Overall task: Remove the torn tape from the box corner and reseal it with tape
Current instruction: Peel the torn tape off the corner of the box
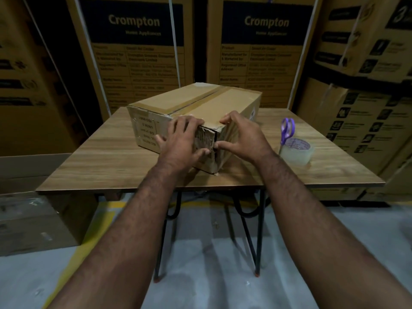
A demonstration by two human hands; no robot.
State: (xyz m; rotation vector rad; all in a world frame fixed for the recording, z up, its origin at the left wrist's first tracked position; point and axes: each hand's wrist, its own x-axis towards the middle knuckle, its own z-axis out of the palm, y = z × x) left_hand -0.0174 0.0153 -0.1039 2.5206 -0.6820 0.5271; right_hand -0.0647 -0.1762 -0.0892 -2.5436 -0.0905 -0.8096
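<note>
While both hands bracket the damaged corner, no tape is yet lifted: head view, one item under repair.

Item: cardboard box [200, 103], on the tabletop [111, 161], long axis running away from the person and to the right, its crumpled near corner [210, 139] pointing back at the person. Left hand [182, 141] lies flat on the left face, fingers [185, 124] spread wide and pressing, holding nothing. Right hand [240, 137] cups the right face, fingers [225, 118] curled over the top edge, thumb at the split seam; whether it pinches a tape end cannot be told. The corner sits between the hands, touching both, slightly nearer the right thumb. Accessories: tape roll [295, 152] and purple scissors [287, 129], right of the box, nearer the right hand, untouched. Surround: stacked printed cartons [133, 52].
</note>
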